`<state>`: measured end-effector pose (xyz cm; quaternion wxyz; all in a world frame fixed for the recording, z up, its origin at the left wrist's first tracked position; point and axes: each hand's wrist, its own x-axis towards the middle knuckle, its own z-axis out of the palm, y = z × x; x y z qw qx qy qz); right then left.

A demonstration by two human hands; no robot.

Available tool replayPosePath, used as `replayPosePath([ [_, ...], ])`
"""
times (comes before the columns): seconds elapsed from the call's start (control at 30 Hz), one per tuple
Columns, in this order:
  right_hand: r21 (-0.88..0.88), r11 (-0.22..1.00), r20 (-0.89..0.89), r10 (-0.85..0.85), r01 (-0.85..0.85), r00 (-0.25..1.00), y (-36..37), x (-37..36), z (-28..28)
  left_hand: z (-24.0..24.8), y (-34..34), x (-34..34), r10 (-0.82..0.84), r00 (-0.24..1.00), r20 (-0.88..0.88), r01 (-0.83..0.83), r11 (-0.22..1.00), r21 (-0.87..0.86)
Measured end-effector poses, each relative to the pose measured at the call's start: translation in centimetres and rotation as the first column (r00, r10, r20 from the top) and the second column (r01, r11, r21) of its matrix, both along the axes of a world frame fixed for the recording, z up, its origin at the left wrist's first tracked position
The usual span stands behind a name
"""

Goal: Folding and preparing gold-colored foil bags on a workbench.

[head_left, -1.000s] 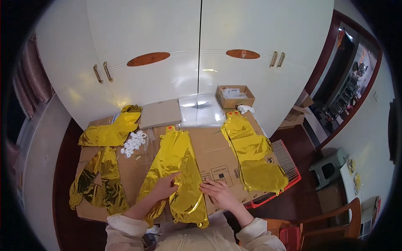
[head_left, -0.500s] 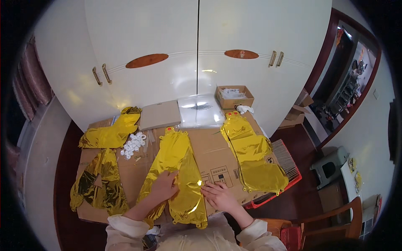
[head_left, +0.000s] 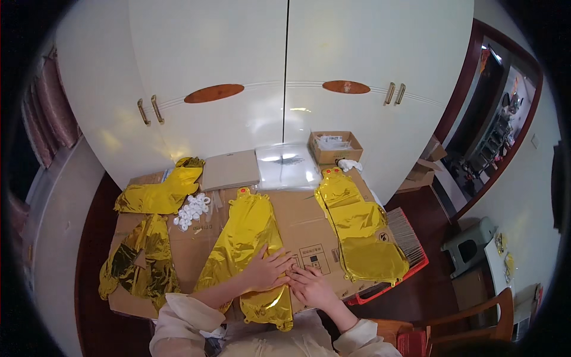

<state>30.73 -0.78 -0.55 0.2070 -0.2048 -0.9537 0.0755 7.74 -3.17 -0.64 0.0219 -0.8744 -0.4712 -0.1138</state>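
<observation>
A flat, uninflated gold foil balloon [head_left: 250,226] lies lengthwise before me on the cardboard-covered table. It has small tabs along its edge and a red dot at its far end. My left hand [head_left: 267,271] rests flat across its lower right part, fingers spread toward the right edge. Beside that edge my right hand [head_left: 311,287] lies with fingers stretched to the left, its fingertips meeting the left hand's. Whether any foil is between them is hidden. To the right lies another gold foil balloon [head_left: 360,229], partly folded, with two red dots.
Crumpled gold foil [head_left: 157,193] and darker gold foil [head_left: 143,256] lie at the left, near white rings [head_left: 191,212]. Along the back are grey-brown boards [head_left: 231,169], clear plastic sheets [head_left: 286,166] and a small carton [head_left: 336,156]. A red crate [head_left: 416,268] adjoins the table's right side.
My left hand has slid right across the foil balloon and flattened, reaching my right hand at its edge. My right hand has barely moved. The whole view has shifted slightly downward.
</observation>
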Motion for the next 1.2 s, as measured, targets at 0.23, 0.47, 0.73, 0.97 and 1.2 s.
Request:
replayPosePath([
  [0.23,-0.018,1.000,0.023,0.007,-0.007,1.000,0.0,0.1,0.0,0.2,0.7,-0.6,0.042,0.998,-0.042,-0.039,0.998,0.058],
  [0.47,0.000,1.000,0.009,0.004,-0.004,1.000,0.0,0.0,0.0,0.3,1.7,-1.0,0.113,0.991,-0.073,-0.106,0.990,0.089],
  [0.73,-0.016,1.000,0.021,-0.005,0.005,1.000,0.1,0.1,-0.2,0.8,4.2,-1.8,0.236,0.970,-0.057,-0.228,0.966,0.120],
  [0.97,-0.027,1.000,0.029,-0.003,0.004,1.000,0.0,0.0,-0.1,-0.2,7.4,-2.9,0.330,0.943,-0.041,-0.323,0.938,0.127],
  [1.2,-0.019,1.000,0.033,-0.008,0.008,0.999,0.0,0.1,-0.2,-0.1,10.3,-3.4,0.437,0.899,-0.019,-0.435,0.897,0.079],
])
